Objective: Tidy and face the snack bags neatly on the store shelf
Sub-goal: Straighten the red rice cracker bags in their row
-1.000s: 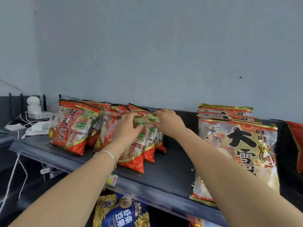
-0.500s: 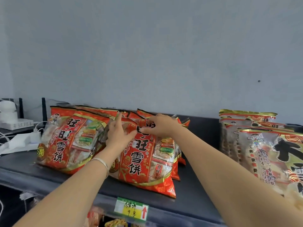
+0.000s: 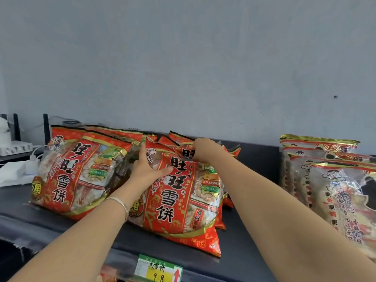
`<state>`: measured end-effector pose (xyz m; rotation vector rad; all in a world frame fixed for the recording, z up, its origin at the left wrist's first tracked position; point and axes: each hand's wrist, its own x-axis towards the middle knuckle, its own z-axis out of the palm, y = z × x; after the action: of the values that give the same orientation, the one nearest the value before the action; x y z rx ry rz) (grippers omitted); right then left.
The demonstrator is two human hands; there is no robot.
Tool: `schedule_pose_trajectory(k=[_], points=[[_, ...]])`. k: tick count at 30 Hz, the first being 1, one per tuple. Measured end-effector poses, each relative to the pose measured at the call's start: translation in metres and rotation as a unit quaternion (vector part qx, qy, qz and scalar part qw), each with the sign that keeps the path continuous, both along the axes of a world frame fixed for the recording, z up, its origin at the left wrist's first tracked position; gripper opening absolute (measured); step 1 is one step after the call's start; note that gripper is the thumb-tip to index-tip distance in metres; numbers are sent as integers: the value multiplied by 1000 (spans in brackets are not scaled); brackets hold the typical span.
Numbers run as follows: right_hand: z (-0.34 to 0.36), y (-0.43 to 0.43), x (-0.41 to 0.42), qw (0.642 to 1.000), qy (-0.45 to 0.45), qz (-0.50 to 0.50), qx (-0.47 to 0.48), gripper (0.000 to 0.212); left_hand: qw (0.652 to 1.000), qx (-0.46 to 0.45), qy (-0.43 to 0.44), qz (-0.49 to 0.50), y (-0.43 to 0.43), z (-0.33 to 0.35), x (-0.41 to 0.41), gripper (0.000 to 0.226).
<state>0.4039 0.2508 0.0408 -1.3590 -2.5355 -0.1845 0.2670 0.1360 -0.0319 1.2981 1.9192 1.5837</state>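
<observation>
Several red plastic snack bags [image 3: 69, 176] lean in rows on the dark grey shelf [image 3: 244, 253]. The left hand [image 3: 145, 170] presses flat, fingers straight, on the front middle bag [image 3: 179, 202], high on its face. The right hand [image 3: 203, 149], fingers curled, pinches that bag's top edge.

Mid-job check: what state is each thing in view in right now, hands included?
Middle red stack, leaning back, labels forward, front bag skewed.
Left red stack, leaning back, label forward, untouched.
Left hand, fingers straight, flat on the middle red stack's front.
Right hand, fingers curled on that stack's top edge.
Gold bags, standing at the right, untouched.
Price tag, below the bags, bottom cut off by the frame.
</observation>
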Motion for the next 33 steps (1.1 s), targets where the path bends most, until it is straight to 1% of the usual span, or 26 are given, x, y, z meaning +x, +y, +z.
schedule_pose_trajectory(k=[2,8,10,12,14,17,19,21,23,25,26,28,30,31,33], points=[[2,2,5,1000,1,14,18,33,1000,-9,-5,-5,3,0,2,123],[9,7,34,999,-29,18,2,34,999,-39,-6,-37,10,-1,31,124],[9,9,46,1000,-24,17,-4,30,998,-38,-8,-46,11,-3,42,124],[7,10,54,1000,-19,20,-12,20,999,-34,-6,-42,11,-5,49,122],[6,10,58,999,-13,33,-12,13,999,-26,-25,-37,9,-5,53,112],[9,9,60,999,-13,50,4,16,998,-10,-62,-22,5,0,52,91],[11,10,61,998,-8,63,-4,15,999,-23,-32,-7,3,3,48,89],[15,11,62,997,-7,69,-31,14,999,-51,4,-1,2,5,43,92],[19,13,64,995,-8,75,-65,23,997,-70,11,-3,1,5,40,93],[24,13,64,992,8,84,-90,38,997,-73,0,1,1,6,40,87],[26,14,63,992,26,88,-93,42,998,-66,-6,5,2,8,40,82],[27,17,60,991,64,91,-72,40,999,-42,-3,12,6,14,40,74],[27,22,56,991,89,90,-33,27,999,-20,1,25,12,22,39,67],[27,25,54,991,98,87,-20,24,999,-10,-1,31,15,26,38,64],[27,31,49,991,105,78,-6,26,999,1,-10,35,23,33,33,59]])
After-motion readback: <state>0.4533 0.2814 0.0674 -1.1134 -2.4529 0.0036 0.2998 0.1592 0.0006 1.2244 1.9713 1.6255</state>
